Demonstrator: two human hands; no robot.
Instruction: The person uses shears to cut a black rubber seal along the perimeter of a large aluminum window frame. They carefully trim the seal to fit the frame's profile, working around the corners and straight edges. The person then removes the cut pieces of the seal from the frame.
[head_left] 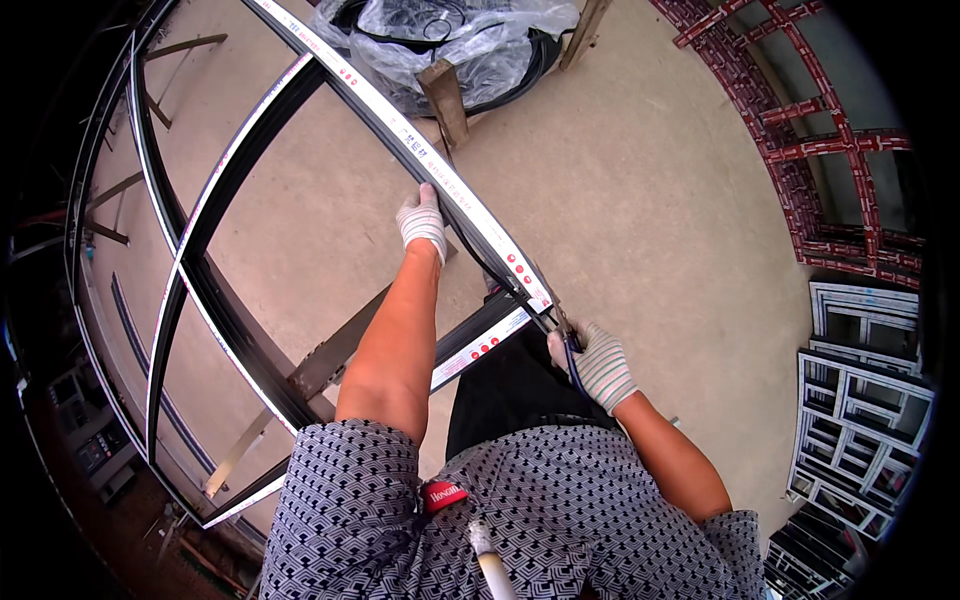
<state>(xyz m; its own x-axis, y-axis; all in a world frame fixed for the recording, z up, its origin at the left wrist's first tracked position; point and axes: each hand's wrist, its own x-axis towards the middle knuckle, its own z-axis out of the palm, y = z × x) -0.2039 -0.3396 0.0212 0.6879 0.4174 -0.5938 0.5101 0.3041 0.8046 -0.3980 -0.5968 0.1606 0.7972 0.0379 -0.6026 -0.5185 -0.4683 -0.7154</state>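
We find the frame (pixel 420 145) spanning 8 o'clock to 12 o'clock and reaching the centre: straight, hard-edged dark bars, apparently metal, faced with smooth white printed film. We judge it stiff and awkward rather than heavy, the film slippery; best held on a bar near a joint. The left hand (pixel 423 218), in a ribbed knit glove, is curled at the bar's edge; we cannot tell whether its fingers grip. Beside it runs a thin black strip (pixel 466 238), probably soft and bendy. Toward 12 o'clock, crinkled clear plastic (pixel 400 50) covers dark coils. Just right of centre, the gloved right hand (pixel 598 366) has its fingers closed around a blue-handled tool (pixel 573 362) at the frame's corner. At 3 o'clock stand white-faced, gridded frames (pixel 860 430).
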